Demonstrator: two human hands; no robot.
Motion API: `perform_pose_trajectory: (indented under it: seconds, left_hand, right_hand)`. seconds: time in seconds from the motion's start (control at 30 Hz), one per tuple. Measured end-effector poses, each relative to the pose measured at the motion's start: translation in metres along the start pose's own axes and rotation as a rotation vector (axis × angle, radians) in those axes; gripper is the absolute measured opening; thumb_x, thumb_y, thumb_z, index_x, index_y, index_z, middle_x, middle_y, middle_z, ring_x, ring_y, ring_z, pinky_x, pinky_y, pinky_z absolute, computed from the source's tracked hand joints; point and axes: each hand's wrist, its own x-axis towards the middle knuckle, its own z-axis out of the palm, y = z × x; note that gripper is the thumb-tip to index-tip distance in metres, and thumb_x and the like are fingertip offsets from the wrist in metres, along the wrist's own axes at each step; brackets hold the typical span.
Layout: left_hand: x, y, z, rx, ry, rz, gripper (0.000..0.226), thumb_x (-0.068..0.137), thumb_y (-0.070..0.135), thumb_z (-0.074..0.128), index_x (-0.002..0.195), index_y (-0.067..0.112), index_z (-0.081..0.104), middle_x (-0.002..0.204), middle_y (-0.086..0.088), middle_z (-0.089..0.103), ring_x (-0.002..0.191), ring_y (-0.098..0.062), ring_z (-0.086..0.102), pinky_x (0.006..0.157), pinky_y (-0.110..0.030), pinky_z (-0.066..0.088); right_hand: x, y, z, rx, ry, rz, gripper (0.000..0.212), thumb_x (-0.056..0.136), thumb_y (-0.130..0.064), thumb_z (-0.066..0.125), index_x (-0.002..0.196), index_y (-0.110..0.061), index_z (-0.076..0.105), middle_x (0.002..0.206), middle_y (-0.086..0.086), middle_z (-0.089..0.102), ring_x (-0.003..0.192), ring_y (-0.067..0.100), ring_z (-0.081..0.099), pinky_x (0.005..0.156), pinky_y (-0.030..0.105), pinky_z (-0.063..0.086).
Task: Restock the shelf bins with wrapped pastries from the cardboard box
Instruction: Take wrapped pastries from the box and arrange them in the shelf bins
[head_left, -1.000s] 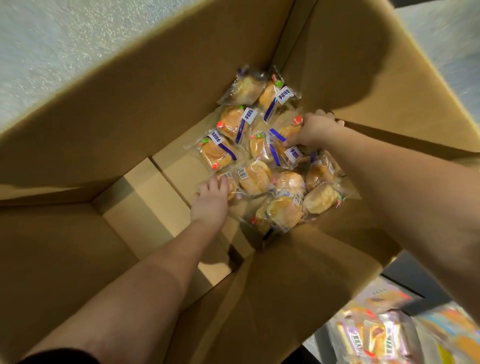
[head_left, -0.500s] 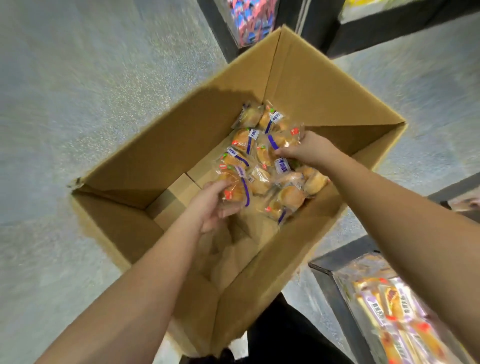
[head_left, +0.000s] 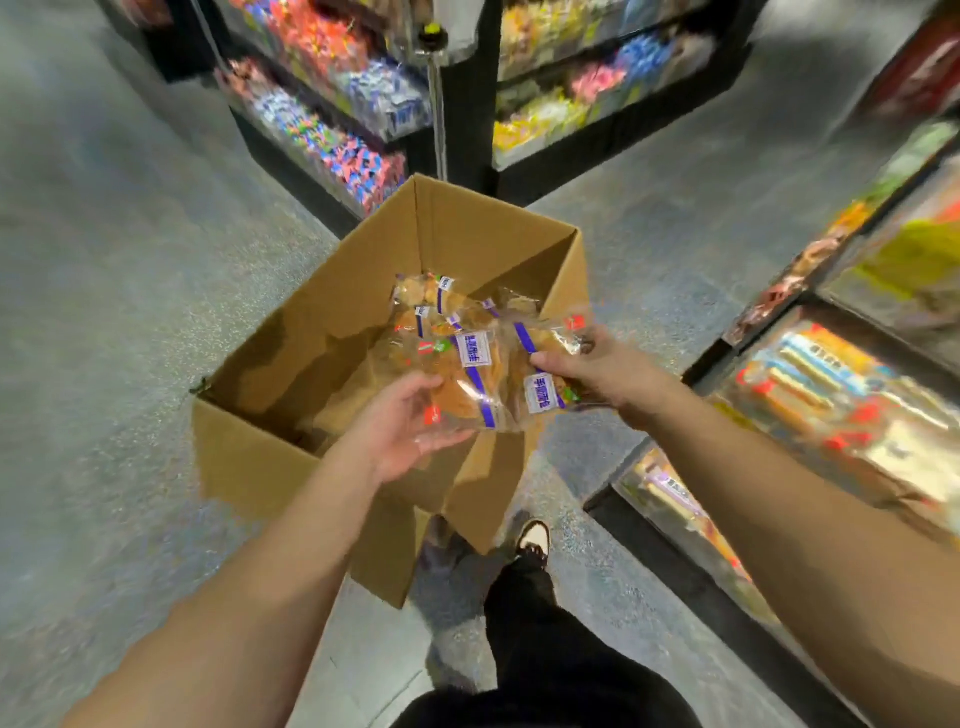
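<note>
An open cardboard box (head_left: 270, 457) stands on the grey floor with several wrapped pastries (head_left: 426, 296) lying in its far corner. Above the box, my left hand (head_left: 400, 431) grips a clear-wrapped golden pastry (head_left: 462, 384) with a blue stripe and white label. My right hand (head_left: 597, 371) grips another wrapped pastry (head_left: 545, 358) by its side. The two packets touch each other in the air. A shelf bin (head_left: 841, 400) holding similar wrapped goods lies to the right.
Black shelving with colourful sweets (head_left: 332, 130) stands behind the box, and more shelves (head_left: 587, 88) run back right. Low bins (head_left: 675, 504) line the right side. My leg and shoe (head_left: 532, 540) are beside the box's near corner. Grey floor spreads to the left.
Both hands have risen out of the box, each lifting a wrapped pastry. The view has pulled back and up, so shelves and floor now show around the box.
</note>
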Motion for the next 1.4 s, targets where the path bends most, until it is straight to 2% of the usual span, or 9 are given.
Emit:
perform_pose_trajectory:
  seconds: [0.13,0.27,0.43,0.63,0.8,0.93,1.13,1.27,1.4]
  left_hand:
    - [-0.033,-0.005,0.068,0.212,-0.046,-0.02,0.035,0.08,0.034,0.067,0.111,0.017,0.064,0.098,-0.004,0.077,0.097,-0.025,0.071,0.085,-0.041,0.057]
    - [-0.046,-0.021,0.132,0.384,-0.165,-0.046,0.043,0.08,0.029,0.068,0.119,0.014,0.06,0.103,-0.007,0.076,0.091,-0.023,0.073,0.073,-0.033,0.059]
    - [-0.054,-0.072,0.222,0.562,-0.295,-0.052,0.036,0.09,0.026,0.066,0.123,0.012,0.059,0.106,-0.01,0.075,0.086,-0.018,0.074,0.069,-0.033,0.06]
    - [-0.068,-0.183,0.351,0.802,-0.482,-0.062,0.033,0.088,0.03,0.067,0.117,0.016,0.057,0.097,0.001,0.077,0.086,-0.011,0.073,0.062,-0.031,0.058]
    - [-0.101,-0.299,0.464,1.051,-0.655,-0.042,0.021,0.094,0.032,0.063,0.111,0.02,0.062,0.099,0.004,0.077,0.091,-0.012,0.073,0.071,-0.037,0.061]
    - [-0.133,-0.387,0.547,1.253,-0.771,0.077,0.02,0.098,0.039,0.057,0.11,0.024,0.064,0.094,0.007,0.075,0.083,0.002,0.071,0.073,-0.024,0.059]
    - [-0.17,-0.477,0.643,1.5,-0.846,0.255,0.029,0.098,0.049,0.052,0.117,0.028,0.06,0.087,0.024,0.061,0.08,0.007,0.057,0.065,-0.019,0.042]
    - [-0.183,-0.513,0.691,1.594,-0.904,0.28,0.051,0.092,0.056,0.056,0.131,0.023,0.056,0.091,0.023,0.06,0.078,0.007,0.053,0.061,-0.018,0.039]
    - [-0.18,-0.542,0.731,1.623,-0.956,0.257,0.06,0.086,0.055,0.066,0.135,0.022,0.053,0.126,0.006,0.061,0.092,-0.007,0.06,0.069,-0.024,0.049]
  right_hand:
    - [-0.07,0.015,-0.037,0.055,0.081,0.024,0.034,0.085,-0.024,0.077,0.112,-0.022,0.056,0.08,-0.005,0.076,0.07,0.009,0.073,0.057,0.023,0.056]
    - [-0.135,0.043,-0.082,0.109,0.192,0.05,0.073,0.065,-0.046,0.081,0.127,-0.022,0.051,0.106,0.009,0.073,0.09,0.024,0.073,0.082,0.043,0.061]
    - [-0.225,0.099,-0.147,0.161,0.335,0.02,0.048,0.09,-0.019,0.07,0.132,-0.019,0.047,0.116,0.01,0.07,0.096,0.023,0.071,0.08,0.038,0.059]
    - [-0.362,0.202,-0.231,0.275,0.528,0.106,0.059,0.082,-0.024,0.08,0.131,-0.017,0.047,0.117,0.004,0.07,0.099,0.017,0.072,0.08,0.032,0.059]
    - [-0.491,0.308,-0.302,0.242,0.684,0.201,0.097,0.042,-0.076,0.085,0.121,-0.029,0.055,0.114,-0.007,0.072,0.104,0.017,0.07,0.097,0.048,0.052]
    - [-0.587,0.364,-0.333,0.299,0.791,0.265,0.073,0.062,-0.057,0.086,0.12,-0.024,0.056,0.11,-0.005,0.072,0.103,0.015,0.069,0.098,0.046,0.051]
    - [-0.689,0.424,-0.375,0.243,0.881,0.382,0.111,0.047,-0.074,0.076,0.142,-0.024,0.046,0.127,-0.004,0.064,0.11,0.016,0.063,0.1,0.041,0.05]
    - [-0.73,0.452,-0.397,0.323,0.961,0.403,0.089,0.059,-0.06,0.083,0.133,-0.023,0.051,0.122,-0.003,0.065,0.106,0.017,0.065,0.098,0.043,0.052]
    - [-0.753,0.48,-0.425,0.341,1.032,0.437,0.058,0.075,-0.04,0.083,0.124,-0.026,0.056,0.116,-0.004,0.067,0.104,0.016,0.065,0.098,0.044,0.052]
